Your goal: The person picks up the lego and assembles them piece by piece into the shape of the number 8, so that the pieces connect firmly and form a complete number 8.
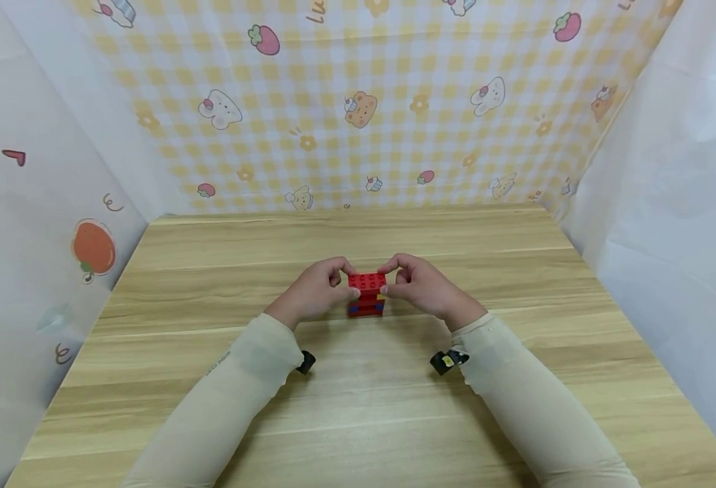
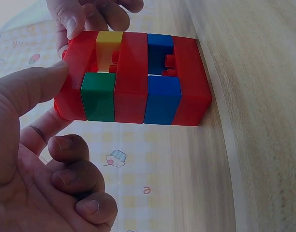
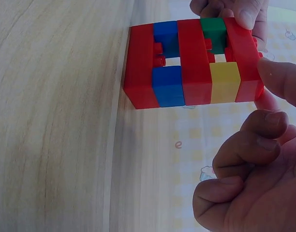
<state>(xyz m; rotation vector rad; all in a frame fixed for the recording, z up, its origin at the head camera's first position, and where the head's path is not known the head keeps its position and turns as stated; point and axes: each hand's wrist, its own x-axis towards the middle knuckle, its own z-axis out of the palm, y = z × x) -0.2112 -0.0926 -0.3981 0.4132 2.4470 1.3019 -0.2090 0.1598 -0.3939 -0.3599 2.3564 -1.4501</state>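
A small tower of toy building bricks stands on the table, topped by a red brick (image 1: 367, 281) with studs. In the left wrist view, red bricks (image 2: 132, 77) alternate with layers of smaller ones: a green brick (image 2: 98, 96) and a yellow brick (image 2: 109, 48) under the top, blue bricks (image 2: 162, 99) lower down. My left hand (image 1: 321, 290) pinches the top red brick's left end between thumb and index finger. At its right end, my right hand (image 1: 421, 288) pinches the same brick. The other fingers of both hands are curled, apart from the tower.
The wooden table (image 1: 358, 407) stretches around the tower on all sides. Behind it hangs a yellow checked cloth (image 1: 333, 149) with cartoon prints, and white cloth (image 1: 668, 190) covers the sides. A dark band (image 1: 449, 361) sits at each wrist.
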